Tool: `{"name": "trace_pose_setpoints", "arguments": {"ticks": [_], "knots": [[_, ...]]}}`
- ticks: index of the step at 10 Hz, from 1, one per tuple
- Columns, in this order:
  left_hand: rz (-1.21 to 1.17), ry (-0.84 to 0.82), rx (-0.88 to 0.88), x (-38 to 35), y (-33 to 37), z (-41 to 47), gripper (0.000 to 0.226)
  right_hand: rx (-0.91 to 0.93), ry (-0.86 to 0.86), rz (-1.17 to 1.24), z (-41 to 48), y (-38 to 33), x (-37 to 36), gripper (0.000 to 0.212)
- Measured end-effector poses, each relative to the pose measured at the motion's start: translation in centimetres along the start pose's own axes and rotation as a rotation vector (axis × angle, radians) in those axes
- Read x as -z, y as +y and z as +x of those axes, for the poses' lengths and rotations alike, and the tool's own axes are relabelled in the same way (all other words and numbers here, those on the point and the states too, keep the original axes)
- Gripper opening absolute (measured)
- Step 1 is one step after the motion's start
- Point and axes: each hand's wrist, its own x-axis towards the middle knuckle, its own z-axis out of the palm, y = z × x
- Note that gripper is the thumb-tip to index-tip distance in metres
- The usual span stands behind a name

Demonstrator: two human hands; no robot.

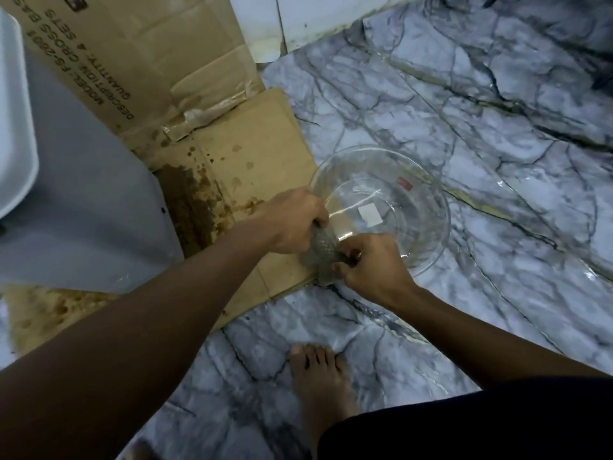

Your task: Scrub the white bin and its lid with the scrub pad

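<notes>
One scrub pad; carton print "4 SETS"

clear round glass bowl: colourless and see-through, with a small red sticker and a white rectangular label on it.
grey mesh scrub pad: dull grey, fine diamond weave, at the bowl's near-left rim.
flattened brown cardboard box: tan, black printed letters, dark brown stains and speckles, left of the bowl.
marble-patterned floor: pale grey-white with dark branching veins, around the bowl.
white plastic bin: plain white, far left of the bowl.
</notes>
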Motion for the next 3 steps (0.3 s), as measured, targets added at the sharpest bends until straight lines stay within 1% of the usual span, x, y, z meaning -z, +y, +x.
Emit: {"name": "trace_pose_setpoints", "arguments": {"ticks": [1,2,3], "knots": [[0.026,0.007,-0.015,-1.4,-0.5,0.4,0.031,0.019,-0.016,0.004,0.3,0.0,-0.6,0.008],[0.024,0.099,0.041,-0.7,0.2,-0.7,0.024,0.056,0.0,0.006,0.5,-0.6,0.0,0.008],[-0.251,0.312,0.137,-3.0,3.1,-5.1,0.02,0.07,0.107,0.08,-1.8,-1.7,0.8,0.01]]}}
